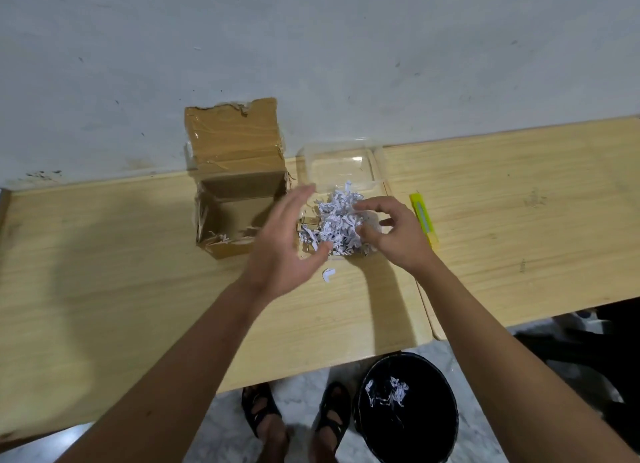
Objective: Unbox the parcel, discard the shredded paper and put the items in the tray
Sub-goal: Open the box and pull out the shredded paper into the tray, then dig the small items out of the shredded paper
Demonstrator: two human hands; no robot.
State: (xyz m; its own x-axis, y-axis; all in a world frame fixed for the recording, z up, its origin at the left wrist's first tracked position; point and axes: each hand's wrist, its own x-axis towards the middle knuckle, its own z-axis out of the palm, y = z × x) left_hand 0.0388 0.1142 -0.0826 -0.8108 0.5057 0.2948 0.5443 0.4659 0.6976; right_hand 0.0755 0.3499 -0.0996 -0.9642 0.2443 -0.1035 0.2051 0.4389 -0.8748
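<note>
Bin (407,410): black, on the floor at the tabletop's near edge, a few shreds inside — likely set there so handfuls drop straight down.
Left hand (284,240): fingers spread, grip empty, hovering beside the pile to corral it.
Right hand (394,234): fingers curled into the shredded paper (337,220), pinching a clump.
Tray (341,162): clear plastic, shreds heaped at its near end; small items half-buried.
Parcel (235,185): open, looks emptied, left of the tray.
Cutter (424,220): yellow, parked right — out of the way.

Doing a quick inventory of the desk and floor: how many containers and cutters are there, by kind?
Cardboard box: 1
Clear plastic tray: 1
Black bin: 1
Yellow cutter: 1
Total: 4
</note>
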